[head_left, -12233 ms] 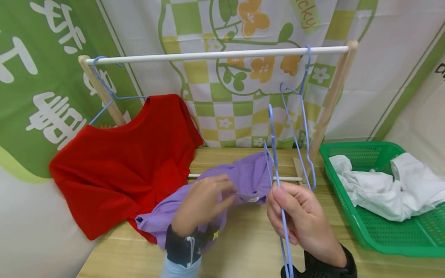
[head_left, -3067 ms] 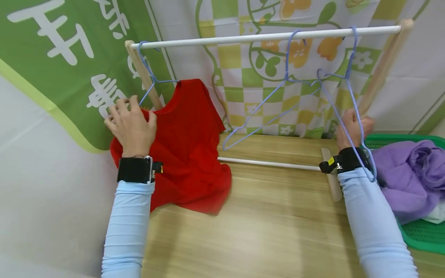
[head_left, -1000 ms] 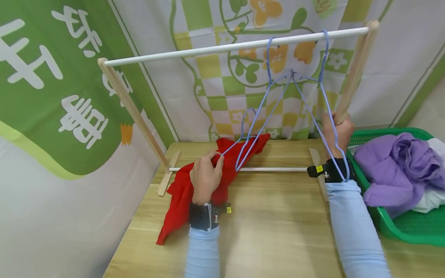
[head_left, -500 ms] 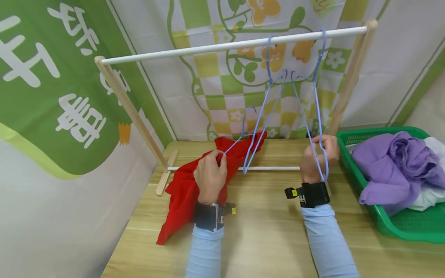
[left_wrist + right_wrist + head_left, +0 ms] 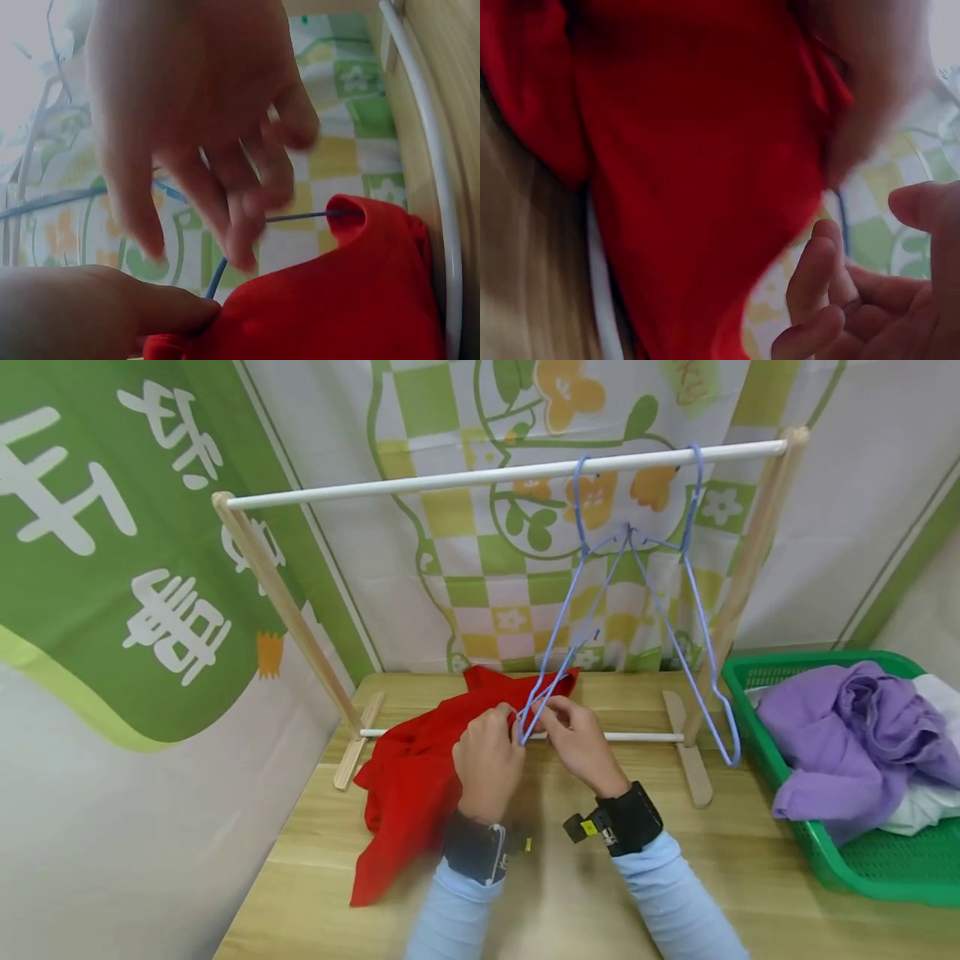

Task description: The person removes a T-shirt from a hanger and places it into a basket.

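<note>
A red T-shirt (image 5: 420, 752) on a blue wire hanger (image 5: 300, 217) lies slumped on the table, partly over the rack's lower bar. My left hand (image 5: 491, 764) grips the shirt at one shoulder together with the hanger's arm; its thumb (image 5: 176, 306) presses there in the left wrist view. Close to the hanger's middle is my right hand (image 5: 581, 745). Both wrist views show its fingers (image 5: 814, 274) loosely bent, thumb apart, with nothing pinched between them. The shirt's neckline (image 5: 346, 214) gapes around the hanger's far arm.
A wooden rack with a white top rail (image 5: 465, 481) stands ahead. Two bare blue hangers, one left (image 5: 577, 510) and one right (image 5: 692, 493), hang from it, the left one dangling before my hands. At right, a green basket (image 5: 832, 860) holds a purple garment (image 5: 862, 735) over white cloth.
The purple garment went from the table into the basket. The red T-shirt came off the rail, hanger included. My right hand released the rack's post and moved left beside the shirt's hanger.
</note>
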A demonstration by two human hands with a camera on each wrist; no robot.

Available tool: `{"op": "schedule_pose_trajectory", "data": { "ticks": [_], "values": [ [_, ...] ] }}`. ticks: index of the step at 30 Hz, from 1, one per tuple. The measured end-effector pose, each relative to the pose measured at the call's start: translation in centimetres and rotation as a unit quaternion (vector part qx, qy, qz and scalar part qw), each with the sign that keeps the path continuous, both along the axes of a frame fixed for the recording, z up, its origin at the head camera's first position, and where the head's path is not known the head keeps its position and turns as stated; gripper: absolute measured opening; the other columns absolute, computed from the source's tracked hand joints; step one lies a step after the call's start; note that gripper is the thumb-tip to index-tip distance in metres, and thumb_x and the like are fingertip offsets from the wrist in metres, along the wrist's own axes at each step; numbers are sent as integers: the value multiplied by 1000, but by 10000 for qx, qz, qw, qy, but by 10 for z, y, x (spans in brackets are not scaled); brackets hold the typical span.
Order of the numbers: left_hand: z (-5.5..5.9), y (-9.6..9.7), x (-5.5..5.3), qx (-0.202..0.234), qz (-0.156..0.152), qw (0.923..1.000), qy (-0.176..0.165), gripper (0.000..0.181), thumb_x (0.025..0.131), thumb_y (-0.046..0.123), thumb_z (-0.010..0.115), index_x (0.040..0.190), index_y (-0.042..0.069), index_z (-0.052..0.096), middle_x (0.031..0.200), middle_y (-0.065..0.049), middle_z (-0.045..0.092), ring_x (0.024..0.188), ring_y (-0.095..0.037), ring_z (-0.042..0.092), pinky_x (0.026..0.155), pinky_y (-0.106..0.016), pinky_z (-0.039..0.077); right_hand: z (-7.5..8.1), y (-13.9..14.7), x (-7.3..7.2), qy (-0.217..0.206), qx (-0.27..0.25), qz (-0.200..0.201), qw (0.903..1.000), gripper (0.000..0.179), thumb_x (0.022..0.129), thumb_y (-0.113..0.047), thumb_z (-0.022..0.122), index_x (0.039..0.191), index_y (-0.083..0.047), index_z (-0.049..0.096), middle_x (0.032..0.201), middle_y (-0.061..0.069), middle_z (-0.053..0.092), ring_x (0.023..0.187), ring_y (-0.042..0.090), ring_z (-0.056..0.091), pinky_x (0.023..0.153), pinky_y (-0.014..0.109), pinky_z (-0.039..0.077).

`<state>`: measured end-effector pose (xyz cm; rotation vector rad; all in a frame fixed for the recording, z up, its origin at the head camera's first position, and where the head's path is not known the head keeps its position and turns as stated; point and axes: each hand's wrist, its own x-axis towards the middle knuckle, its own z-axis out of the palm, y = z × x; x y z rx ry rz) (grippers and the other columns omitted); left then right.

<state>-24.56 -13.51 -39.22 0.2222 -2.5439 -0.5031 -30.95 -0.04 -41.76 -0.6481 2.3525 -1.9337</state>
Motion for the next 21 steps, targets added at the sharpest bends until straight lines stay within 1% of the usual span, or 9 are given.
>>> {"op": "schedule_pose_trajectory", "data": {
  "ticks": [3,5,8,11,12,14,15,18,21],
  "values": [
    [-1,6,4,-190,-249,9995,-12,5,95,14,70,93,10,72,79,-7,71,73,-36,73,54,-47,54,-3,-8,4,-122,40,-79,9999,28,107,-22,60,107,2,72,85,13,72,72,17,64,65,23,53],
    [0,9,5,-213,-407,9989,24,13,97,16,69,87,9,68,77,-9,70,73,-37,73,54,-47,54,-4,-9,4,-145,-3,-189,9997,23,106,-19,60,102,1,72,82,9,71,72,16,64,64,21,52],
    [2,12,8,-180,-555,9982,125,19,99,17,69,82,9,66,76,-10,70,74,-38,74,56,-48,56,-4,-6,2,-188,-98,-305,9993,23,106,-17,60,99,3,71,82,13,72,69,12,62,63,21,50],
    [4,15,13,-297,-651,9971,271,14,98,16,73,86,9,70,76,-11,72,73,-40,74,57,-49,57,-3,-1,1,-261,-166,-303,9991,27,106,-20,62,96,4,70,82,17,70,67,9,59,64,22,50],
    [4,15,15,-383,-666,9965,319,11,97,15,74,89,9,72,76,-12,73,72,-40,74,57,-49,57,-3,0,1,-283,-193,-279,9990,28,106,-21,61,96,4,70,82,18,69,67,10,59,65,23,50],
    [5,17,19,-593,-663,9953,381,5,96,15,75,95,10,75,77,-13,72,71,-40,72,57,-48,57,-2,1,0,-329,-214,-262,9989,29,106,-22,61,96,4,71,80,15,67,67,11,58,65,24,50],
    [5,18,21,-647,-644,9951,382,5,96,15,75,97,10,76,77,-14,72,71,-39,70,57,-48,56,-2,2,0,-352,-224,-278,9987,29,106,-22,60,96,3,72,79,13,66,67,12,58,65,24,50],
    [6,20,26,-749,-555,9949,379,6,95,16,75,97,10,77,76,-16,71,69,-38,67,57,-47,55,-2,3,0,-396,-232,-340,9984,29,107,-22,58,100,2,74,79,10,66,68,14,57,65,25,50],
    [8,21,29,-755,-546,9953,249,6,95,17,76,97,11,78,76,-16,70,69,-37,67,57,-46,54,-3,4,-1,-415,-259,-428,9979,30,108,-21,56,106,1,75,80,10,66,69,14,58,65,24,50]
  ]
}}
